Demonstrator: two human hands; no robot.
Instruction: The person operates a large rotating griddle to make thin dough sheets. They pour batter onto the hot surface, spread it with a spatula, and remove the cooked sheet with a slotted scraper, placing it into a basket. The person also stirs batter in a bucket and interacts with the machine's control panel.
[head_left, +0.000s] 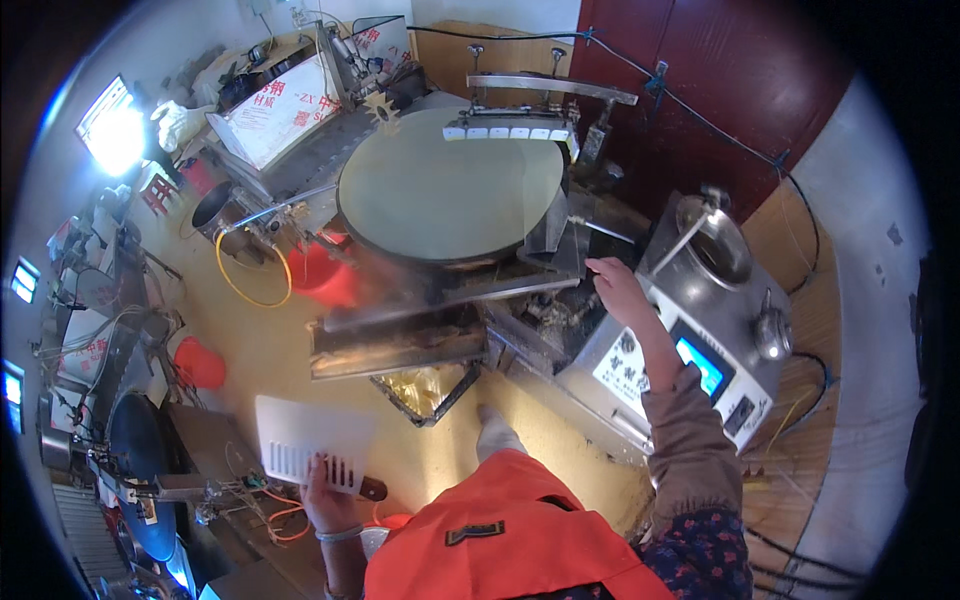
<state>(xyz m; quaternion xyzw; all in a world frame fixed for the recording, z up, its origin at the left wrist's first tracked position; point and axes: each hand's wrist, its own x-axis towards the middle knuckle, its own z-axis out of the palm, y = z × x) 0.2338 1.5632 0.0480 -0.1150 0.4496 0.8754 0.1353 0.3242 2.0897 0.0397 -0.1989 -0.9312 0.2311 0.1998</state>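
Note:
My left hand, low on the left, is closed round a white slotted spatula. The spatula has a broad flat blade and a brown wooden handle, and it hangs over the floor. My right hand reaches forward with its fingers apart and nothing visible in them. It is beside a metal chute at the right rim of a large round griddle. A thin, pale sheet of batter covers the griddle's top. Over its far edge sits a row of white blocks on a metal arm.
On the right stands a steel machine with a lit screen and a round basin. Below the griddle is a metal trough. Red buckets and a yellow hose lie left. Another dark griddle is at far left.

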